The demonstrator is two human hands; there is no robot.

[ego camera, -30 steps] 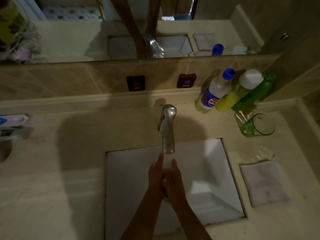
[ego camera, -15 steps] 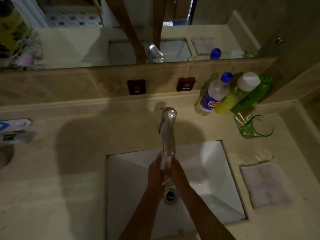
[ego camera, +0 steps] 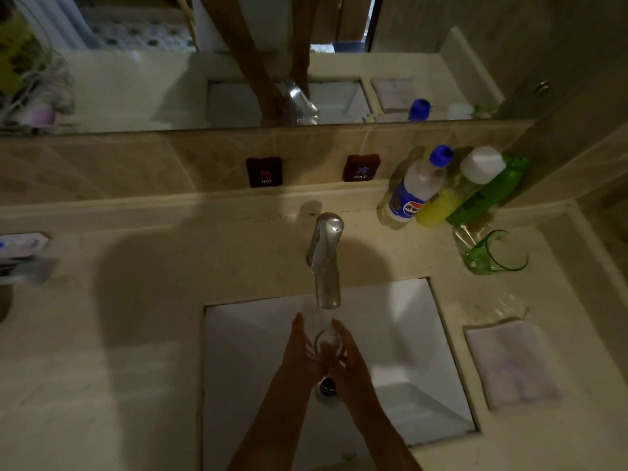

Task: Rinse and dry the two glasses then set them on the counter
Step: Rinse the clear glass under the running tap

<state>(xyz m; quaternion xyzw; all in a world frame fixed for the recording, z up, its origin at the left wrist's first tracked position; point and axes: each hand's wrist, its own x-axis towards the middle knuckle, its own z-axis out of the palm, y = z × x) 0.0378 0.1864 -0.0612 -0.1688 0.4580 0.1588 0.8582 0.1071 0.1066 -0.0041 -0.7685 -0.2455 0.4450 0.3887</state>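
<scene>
Both hands, left hand (ego camera: 300, 351) & right hand (ego camera: 350, 356), cup a clear glass (ego camera: 324, 336) under the tap (ego camera: 326, 263), over the sink (ego camera: 424, 334): rinsing, 1st glass. Green glass (ego camera: 492, 253) waits at counter's (ego camera: 136, 334) back-right corner; cloth (ego camera: 509, 362) by right edge. Drying not begun.

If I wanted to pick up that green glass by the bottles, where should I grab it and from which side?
Grip the green glass round its side wall near the open rim, coming from the front right. It seems to stand upright, mouth up, with the bottles close behind and to its left, so those sides look crowded; the counter to its front and right looks freer.
</scene>
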